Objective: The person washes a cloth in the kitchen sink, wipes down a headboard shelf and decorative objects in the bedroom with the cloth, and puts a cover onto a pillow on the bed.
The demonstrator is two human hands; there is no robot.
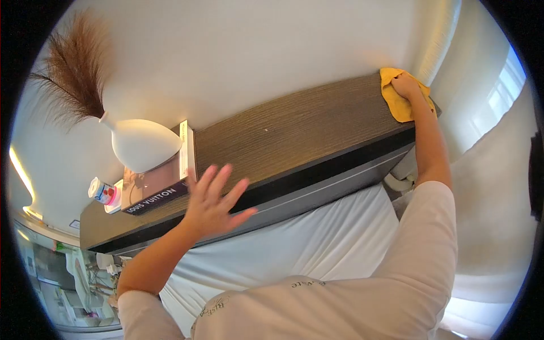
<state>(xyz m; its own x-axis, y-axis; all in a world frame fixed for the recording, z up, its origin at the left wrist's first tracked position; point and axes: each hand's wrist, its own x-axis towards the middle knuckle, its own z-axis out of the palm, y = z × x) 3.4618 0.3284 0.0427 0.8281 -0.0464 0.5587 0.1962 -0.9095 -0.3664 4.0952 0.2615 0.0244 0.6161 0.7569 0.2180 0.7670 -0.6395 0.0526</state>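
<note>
My right hand [404, 86] is closed on a yellow cloth [399, 109], pressed onto the far right end of a dark wood-grain cabinet top [300, 122]. Part of the cloth spreads flat beneath and around the fingers. My left hand [214, 201] hovers with fingers spread in front of the cabinet's front edge, holding nothing. Nearest to it lies a thick Louis Vuitton book [153, 190]. On that book rests a white vase [144, 144] with brown feathery plumes [82, 68].
Left of the book, a small white-lidded container [103, 191] stands on a white tray [115, 205]. A pale wall [255, 51] rises behind the cabinet. White curtains [481, 102] hang at the right. White fabric [283, 232] lies below the cabinet's front.
</note>
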